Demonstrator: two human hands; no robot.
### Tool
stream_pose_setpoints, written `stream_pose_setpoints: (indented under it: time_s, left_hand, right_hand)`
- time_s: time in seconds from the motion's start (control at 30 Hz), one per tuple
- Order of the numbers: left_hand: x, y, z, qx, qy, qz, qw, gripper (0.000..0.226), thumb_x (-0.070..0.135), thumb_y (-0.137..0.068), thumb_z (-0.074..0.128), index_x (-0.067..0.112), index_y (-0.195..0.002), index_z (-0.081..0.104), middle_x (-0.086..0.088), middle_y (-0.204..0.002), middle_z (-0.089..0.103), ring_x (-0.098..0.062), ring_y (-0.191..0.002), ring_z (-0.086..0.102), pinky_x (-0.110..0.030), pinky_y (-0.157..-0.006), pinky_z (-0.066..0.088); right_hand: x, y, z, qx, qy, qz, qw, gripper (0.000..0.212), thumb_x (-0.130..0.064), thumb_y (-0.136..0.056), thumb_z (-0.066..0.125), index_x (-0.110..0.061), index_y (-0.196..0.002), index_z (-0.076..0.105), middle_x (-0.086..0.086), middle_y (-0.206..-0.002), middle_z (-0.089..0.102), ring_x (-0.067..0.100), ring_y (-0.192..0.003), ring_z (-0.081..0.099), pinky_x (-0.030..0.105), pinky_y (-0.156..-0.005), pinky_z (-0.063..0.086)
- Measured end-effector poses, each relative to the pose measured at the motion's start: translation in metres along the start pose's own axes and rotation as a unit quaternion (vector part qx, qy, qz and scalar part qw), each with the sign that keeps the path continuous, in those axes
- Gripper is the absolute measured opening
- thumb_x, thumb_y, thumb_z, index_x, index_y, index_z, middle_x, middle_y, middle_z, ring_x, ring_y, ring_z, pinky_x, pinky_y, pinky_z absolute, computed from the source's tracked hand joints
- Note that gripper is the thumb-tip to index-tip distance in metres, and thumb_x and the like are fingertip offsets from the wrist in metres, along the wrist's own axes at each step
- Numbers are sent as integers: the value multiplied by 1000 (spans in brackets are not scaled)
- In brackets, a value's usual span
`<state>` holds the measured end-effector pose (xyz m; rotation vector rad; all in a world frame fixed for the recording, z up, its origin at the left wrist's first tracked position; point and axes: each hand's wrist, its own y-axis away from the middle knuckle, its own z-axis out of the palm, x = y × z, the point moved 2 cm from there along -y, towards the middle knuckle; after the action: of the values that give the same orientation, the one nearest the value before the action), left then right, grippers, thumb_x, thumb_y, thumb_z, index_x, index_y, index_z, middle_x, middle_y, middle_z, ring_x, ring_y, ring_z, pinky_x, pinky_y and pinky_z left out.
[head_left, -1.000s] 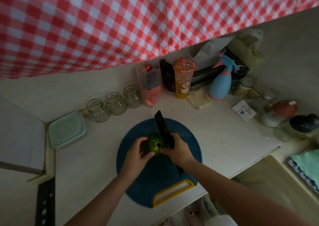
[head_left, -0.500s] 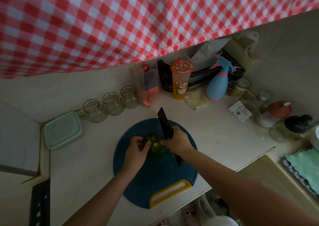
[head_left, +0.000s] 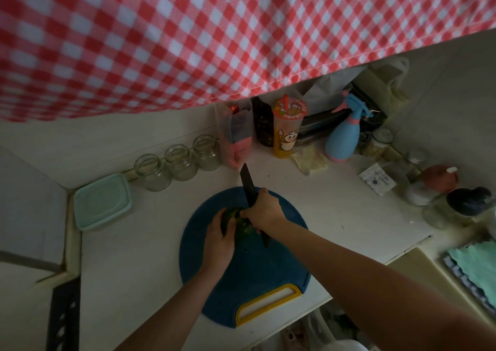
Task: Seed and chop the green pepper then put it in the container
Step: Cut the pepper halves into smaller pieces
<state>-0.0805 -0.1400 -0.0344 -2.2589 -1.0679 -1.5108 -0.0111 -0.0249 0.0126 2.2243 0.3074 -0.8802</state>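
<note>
A green pepper (head_left: pixel 239 223) lies on the round blue cutting board (head_left: pixel 249 270) in the middle of the counter. My left hand (head_left: pixel 219 239) wraps around the pepper's left side and holds it steady. My right hand (head_left: pixel 264 211) grips a black knife (head_left: pixel 246 181), blade pointing away toward the wall, and its fingertips touch the pepper's top. Much of the pepper is hidden between the two hands. A pale green lidded container (head_left: pixel 102 200) sits at the counter's left edge.
Three empty glass jars (head_left: pixel 179 161) line the wall behind the board. A printed yellow cup (head_left: pixel 288 132), a blue spray bottle (head_left: pixel 345 136), and several jars stand at the back right. A red checked cloth (head_left: pixel 214 34) hangs overhead.
My left hand has slid further around the pepper's left side, covering more of it. My right hand with the knife stays at the pepper's top, with the blade still pointing away.
</note>
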Motion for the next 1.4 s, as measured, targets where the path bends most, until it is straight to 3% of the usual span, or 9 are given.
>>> stream_pose_setpoints:
  time_s: [0.13, 0.23, 0.43, 0.57, 0.67, 0.8, 0.93, 1.1, 1.4]
  left_hand:
    - [0, 5, 11, 56, 64, -14, 996, 45, 30, -100, 35, 18, -143, 34, -5, -141, 44, -14, -126, 42, -20, -98, 31]
    - [-2, 5, 12, 69, 37, -4, 997, 46, 32, -98, 38, 18, -141, 37, -9, -137, 43, -18, -125, 42, -22, -97, 31]
    - [-4, 13, 10, 28, -36, 64, 997, 82, 42, -78, 67, 17, -145, 28, -4, -140, 34, -15, -126, 40, -26, -100, 42]
    - [-1, 8, 4, 28, -41, 73, 996, 77, 38, -77, 71, 17, -142, 34, -5, -136, 42, -15, -123, 44, -20, -96, 40]
    - [0, 8, 1, 31, -25, 50, 998, 75, 33, -80, 70, 17, -143, 32, -5, -137, 42, -12, -122, 42, -18, -97, 35]
    - [1, 10, 0, 21, -21, 48, 998, 75, 34, -83, 67, 17, -145, 29, -4, -139, 42, -12, -123, 43, -18, -98, 35]
    - [1, 11, -1, 24, -15, 39, 999, 74, 36, -81, 67, 13, -143, 33, -3, -136, 48, -13, -124, 46, -19, -99, 38]
    - [3, 13, -5, 33, -57, 59, 996, 70, 38, -81, 65, 11, -139, 39, -5, -133, 43, -14, -121, 45, -19, -97, 38]
    - [8, 14, -7, 32, -75, 76, 994, 57, 31, -85, 65, 12, -135, 45, -8, -129, 47, -6, -111, 45, -8, -90, 33]
  right_hand:
    - [-3, -5, 7, 5, 12, -11, 1000, 56, -17, -86, 66, -9, -132, 35, 17, -119, 55, 31, -98, 63, 42, -77, 58]
    - [2, -4, 6, 5, 8, -12, 1000, 55, -20, -87, 65, -10, -133, 35, 15, -115, 56, 30, -93, 64, 39, -69, 58]
    - [7, -3, 2, -11, -11, -28, 1000, 44, -23, -88, 65, -10, -122, 41, 14, -107, 59, 21, -68, 59, 26, -48, 52]
    - [5, 1, -6, -28, -17, -31, 999, 32, -27, -94, 56, -9, -118, 45, 11, -90, 60, 15, -50, 54, 22, -36, 43]
    - [5, 13, -23, -41, 7, -49, 998, 26, -28, -100, 43, -9, -118, 47, 7, -75, 54, 14, -48, 50, 24, -38, 43]
    - [9, 39, -47, -25, 149, -149, 977, 24, -29, -102, 37, -10, -114, 45, 1, -69, 48, 13, -50, 47, 23, -39, 40]
    - [16, 65, -48, -49, 236, -207, 948, 25, -30, -102, 35, -8, -111, 44, -1, -67, 45, 18, -59, 48, 35, -57, 42]
    - [23, 74, -39, -49, 264, -227, 936, 24, -30, -102, 33, -11, -116, 41, -6, -64, 40, 9, -51, 40, 21, -44, 29]
    - [31, 80, -25, -31, 316, -232, 919, 30, -28, -102, 31, -11, -127, 35, -3, -64, 41, 15, -50, 41, 28, -47, 33]
